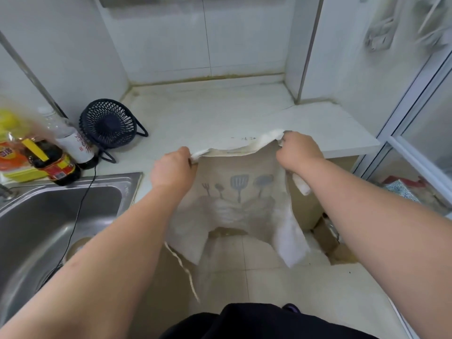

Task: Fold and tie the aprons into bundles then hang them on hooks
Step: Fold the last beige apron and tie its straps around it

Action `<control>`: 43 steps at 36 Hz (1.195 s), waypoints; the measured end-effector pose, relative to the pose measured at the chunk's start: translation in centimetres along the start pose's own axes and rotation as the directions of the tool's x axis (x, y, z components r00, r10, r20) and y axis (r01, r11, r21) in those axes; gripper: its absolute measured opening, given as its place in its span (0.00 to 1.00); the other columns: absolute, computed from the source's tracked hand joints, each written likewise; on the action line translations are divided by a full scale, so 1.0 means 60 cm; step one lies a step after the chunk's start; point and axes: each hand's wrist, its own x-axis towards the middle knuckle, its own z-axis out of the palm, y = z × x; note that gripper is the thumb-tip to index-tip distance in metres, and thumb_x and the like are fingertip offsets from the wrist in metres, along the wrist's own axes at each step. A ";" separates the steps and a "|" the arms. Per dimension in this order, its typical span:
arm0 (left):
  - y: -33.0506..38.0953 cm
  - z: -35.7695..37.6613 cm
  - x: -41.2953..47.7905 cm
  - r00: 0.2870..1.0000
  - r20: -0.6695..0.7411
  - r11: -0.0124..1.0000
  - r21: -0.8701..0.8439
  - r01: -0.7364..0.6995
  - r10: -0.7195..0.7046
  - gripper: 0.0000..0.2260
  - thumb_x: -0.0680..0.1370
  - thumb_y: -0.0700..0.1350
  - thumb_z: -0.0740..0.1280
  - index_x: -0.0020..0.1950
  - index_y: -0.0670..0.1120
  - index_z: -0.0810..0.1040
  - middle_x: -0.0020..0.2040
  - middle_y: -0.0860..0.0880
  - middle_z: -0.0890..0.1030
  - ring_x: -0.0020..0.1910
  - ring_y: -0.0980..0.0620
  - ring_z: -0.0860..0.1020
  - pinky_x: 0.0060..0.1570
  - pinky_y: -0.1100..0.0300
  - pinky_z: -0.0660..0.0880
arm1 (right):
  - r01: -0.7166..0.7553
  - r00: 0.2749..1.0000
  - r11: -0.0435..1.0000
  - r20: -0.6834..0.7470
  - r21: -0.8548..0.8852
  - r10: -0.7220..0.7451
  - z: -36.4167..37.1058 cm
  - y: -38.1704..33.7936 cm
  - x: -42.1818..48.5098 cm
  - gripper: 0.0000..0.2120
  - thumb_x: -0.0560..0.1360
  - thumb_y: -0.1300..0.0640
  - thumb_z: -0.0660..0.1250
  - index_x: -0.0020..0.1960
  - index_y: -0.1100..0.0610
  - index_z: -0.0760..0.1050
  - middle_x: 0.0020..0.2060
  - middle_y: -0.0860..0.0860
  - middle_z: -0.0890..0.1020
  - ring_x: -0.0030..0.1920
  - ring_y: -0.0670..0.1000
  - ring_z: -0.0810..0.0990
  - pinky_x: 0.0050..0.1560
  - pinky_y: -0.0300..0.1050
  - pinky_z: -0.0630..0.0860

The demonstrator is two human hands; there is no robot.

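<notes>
A beige apron [234, 204] printed with grey kitchen utensils hangs in front of the counter edge, held up by its top edge. My left hand [172, 170] pinches the apron's upper left corner. My right hand [299, 152] grips the upper right corner, with a white strip of cloth trailing below the wrist. A thin tie string [183, 267] dangles from the apron's lower left toward the floor. The apron's lower corners hang loose and white. No hooks are in view.
A pale counter [220, 118] runs behind the apron. A steel sink [49, 216] lies at the left, with bottles [51, 162] and a small dark fan [108, 123] beside it, its cord running into the sink. A glass door frame [415, 118] stands at the right over tiled floor.
</notes>
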 end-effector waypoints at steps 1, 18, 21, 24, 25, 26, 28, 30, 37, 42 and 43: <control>0.003 0.000 0.004 1.000 0.030 1.000 -0.020 0.008 -0.008 0.10 0.80 0.50 0.59 0.45 0.44 0.69 0.40 0.44 0.73 0.39 0.42 0.70 0.35 0.55 0.66 | -0.003 1.000 0.999 0.007 0.053 0.003 -0.002 -0.004 0.002 0.17 0.74 0.65 0.57 0.62 0.58 0.73 0.57 0.59 0.78 0.55 0.60 0.77 0.48 0.45 0.73; 0.044 -0.085 0.105 0.973 0.158 0.216 -0.957 0.193 -0.170 0.06 0.74 0.37 0.71 0.49 0.43 0.77 0.41 0.46 0.81 0.41 0.49 0.82 0.45 0.59 0.80 | -0.026 0.989 0.657 -0.075 0.754 0.126 -0.050 -0.061 0.068 0.09 0.70 0.63 0.55 0.45 0.56 0.73 0.38 0.54 0.72 0.38 0.54 0.69 0.40 0.48 0.67; 0.060 -0.087 0.146 0.975 0.131 0.193 -0.967 0.166 -0.181 0.04 0.75 0.37 0.69 0.46 0.44 0.78 0.37 0.48 0.78 0.36 0.51 0.78 0.39 0.64 0.76 | 0.023 0.993 0.654 -0.095 0.756 0.075 -0.060 -0.066 0.103 0.09 0.72 0.62 0.55 0.45 0.55 0.73 0.35 0.50 0.73 0.35 0.52 0.70 0.37 0.42 0.66; 0.079 -0.083 0.188 0.975 0.096 0.189 -0.973 0.134 -0.199 0.08 0.76 0.35 0.65 0.39 0.46 0.77 0.36 0.48 0.77 0.36 0.51 0.74 0.37 0.63 0.73 | 0.066 0.993 0.687 -0.115 0.723 0.026 -0.072 -0.072 0.143 0.12 0.74 0.61 0.54 0.36 0.47 0.64 0.34 0.44 0.68 0.34 0.47 0.69 0.31 0.39 0.63; 0.085 -0.080 0.205 0.978 0.080 0.207 -0.971 0.121 -0.193 0.09 0.76 0.36 0.63 0.39 0.46 0.77 0.38 0.48 0.78 0.37 0.51 0.74 0.38 0.62 0.73 | 0.083 0.992 0.698 -0.127 0.711 0.011 -0.076 -0.074 0.158 0.11 0.74 0.60 0.53 0.37 0.47 0.65 0.36 0.43 0.69 0.36 0.48 0.70 0.33 0.38 0.64; 0.090 -0.077 0.221 0.981 0.058 0.227 -0.969 0.100 -0.183 0.10 0.77 0.36 0.62 0.40 0.47 0.78 0.38 0.48 0.78 0.37 0.51 0.74 0.37 0.63 0.73 | 0.091 0.991 0.708 -0.132 0.700 0.003 -0.080 -0.076 0.172 0.11 0.74 0.59 0.52 0.42 0.48 0.71 0.40 0.44 0.72 0.41 0.50 0.72 0.37 0.39 0.67; 0.103 -0.073 0.261 0.985 0.021 0.220 -0.974 0.059 -0.170 0.11 0.78 0.36 0.62 0.41 0.48 0.80 0.36 0.51 0.77 0.35 0.53 0.74 0.35 0.64 0.72 | 0.107 0.989 0.705 -0.150 0.701 0.000 -0.085 -0.077 0.219 0.20 0.74 0.57 0.51 0.62 0.51 0.73 0.56 0.49 0.77 0.52 0.53 0.75 0.50 0.45 0.73; 0.116 -0.075 0.296 0.983 -0.004 0.181 -0.983 0.030 -0.184 0.12 0.78 0.34 0.62 0.41 0.47 0.80 0.31 0.53 0.76 0.32 0.55 0.73 0.32 0.65 0.71 | 0.125 0.986 0.694 -0.167 0.709 -0.007 -0.096 -0.083 0.254 0.22 0.76 0.58 0.52 0.69 0.52 0.69 0.62 0.51 0.76 0.56 0.52 0.76 0.58 0.48 0.74; 0.186 -0.069 0.464 0.954 -0.052 0.063 -0.997 -0.035 -0.295 0.07 0.78 0.34 0.64 0.50 0.44 0.79 0.41 0.48 0.81 0.43 0.51 0.81 0.37 0.67 0.77 | 0.201 0.975 0.631 -0.217 0.749 -0.053 -0.145 -0.112 0.443 0.23 0.72 0.54 0.54 0.66 0.53 0.72 0.58 0.53 0.79 0.55 0.54 0.78 0.59 0.52 0.76; 0.226 -0.050 0.572 0.936 -0.105 0.092 -0.993 -0.078 -0.336 0.09 0.78 0.35 0.63 0.48 0.47 0.80 0.42 0.48 0.81 0.44 0.51 0.81 0.46 0.61 0.80 | 0.256 0.963 0.628 -0.250 0.735 -0.100 -0.164 -0.119 0.570 0.17 0.80 0.59 0.52 0.65 0.57 0.71 0.53 0.50 0.76 0.49 0.49 0.73 0.48 0.38 0.67; 0.229 -0.045 0.590 0.934 -0.109 0.099 -0.992 -0.079 -0.340 0.09 0.78 0.35 0.63 0.48 0.47 0.80 0.43 0.47 0.82 0.44 0.51 0.81 0.47 0.59 0.80 | 0.262 0.962 0.632 -0.253 0.729 -0.107 -0.163 -0.120 0.592 0.17 0.80 0.59 0.52 0.65 0.57 0.71 0.53 0.50 0.75 0.50 0.49 0.73 0.48 0.38 0.67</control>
